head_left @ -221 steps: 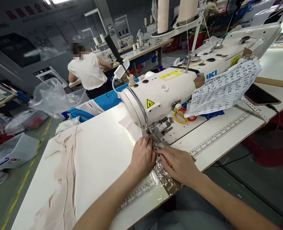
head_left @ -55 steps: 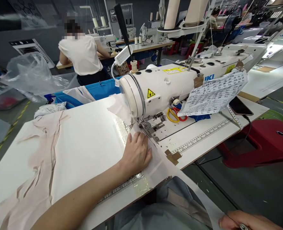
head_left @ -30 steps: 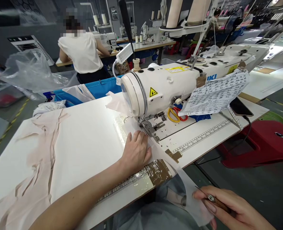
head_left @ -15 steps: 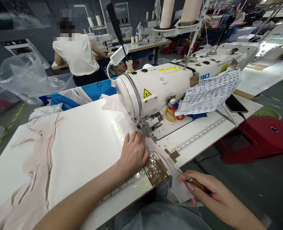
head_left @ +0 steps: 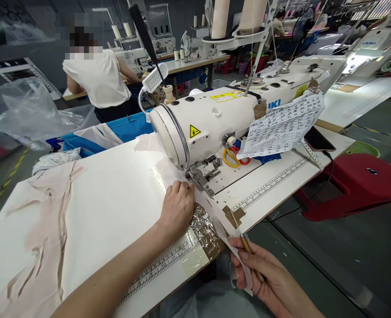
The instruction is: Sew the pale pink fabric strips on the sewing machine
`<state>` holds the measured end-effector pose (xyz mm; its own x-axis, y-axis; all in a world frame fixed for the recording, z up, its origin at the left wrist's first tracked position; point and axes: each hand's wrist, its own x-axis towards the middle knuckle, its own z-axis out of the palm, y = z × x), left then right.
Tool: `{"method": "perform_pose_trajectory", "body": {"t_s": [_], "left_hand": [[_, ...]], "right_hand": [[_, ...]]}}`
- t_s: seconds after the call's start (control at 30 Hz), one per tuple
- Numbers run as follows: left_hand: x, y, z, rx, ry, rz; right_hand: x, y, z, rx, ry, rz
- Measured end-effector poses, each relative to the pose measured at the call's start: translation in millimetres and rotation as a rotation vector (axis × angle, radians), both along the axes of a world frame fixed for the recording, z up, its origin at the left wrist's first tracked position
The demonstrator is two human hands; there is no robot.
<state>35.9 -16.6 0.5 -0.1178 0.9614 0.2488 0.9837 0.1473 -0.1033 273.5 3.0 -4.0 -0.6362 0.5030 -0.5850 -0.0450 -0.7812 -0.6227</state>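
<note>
A white sewing machine (head_left: 202,119) stands on the table, with its presser foot and needle area (head_left: 198,176) low at its near end. Close beside that foot, my left hand (head_left: 177,205) is closed, its fingers bunched on a strip of pale pink fabric (head_left: 217,216). The strip runs from under the machine toward me, over the table's front edge. My right hand (head_left: 258,269) is closed around a wooden-handled awl (head_left: 244,244), its thin metal point up. The same fingers pinch the fabric's near end.
Yellow- and red-handled scissors (head_left: 231,158) lie behind the foot. Handwritten paper (head_left: 281,128) hangs on the machine, near a phone (head_left: 319,139). More pink fabric (head_left: 47,225) lies at left. A red stool (head_left: 357,181) stands at right. Another person (head_left: 96,77) sits ahead.
My right hand has moved left and turned, so the awl now points more upward. The fabric strip is drawn into a narrower, straighter band. My left hand's fingers are bunched tighter.
</note>
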Motion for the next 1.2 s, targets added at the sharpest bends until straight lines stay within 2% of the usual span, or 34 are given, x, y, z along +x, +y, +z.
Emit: {"method": "perform_pose_trajectory", "body": {"t_s": [0.1,0.27,0.37,0.63,0.93,1.2], "left_hand": [[-0.6,-1.9,0.5,0.019,-0.014,-0.014],[0.4,-3.3,3.2,0.013,-0.052,-0.027],[-2.5,-0.7,2.6,0.009,-0.066,-0.025],[-15.1,4.2,-2.4,0.026,-0.153,-0.014],[-1.8,-3.5,0.7,0.024,-0.081,0.004],[6.1,-5.4,-0.1,0.038,-0.097,-0.042]], "right_hand": [[-2.2,-5.8,-2.8,-0.044,0.025,0.003],[-0.4,2.1,-4.8,0.297,-0.046,0.082],[-0.9,6.8,-5.6,0.408,-0.053,0.161],[-3.0,7.0,-9.2,0.476,-0.051,0.22],[8.5,7.9,-11.5,0.51,-0.052,0.274],[14.0,9.9,-21.2,0.591,-0.088,0.187]]}}
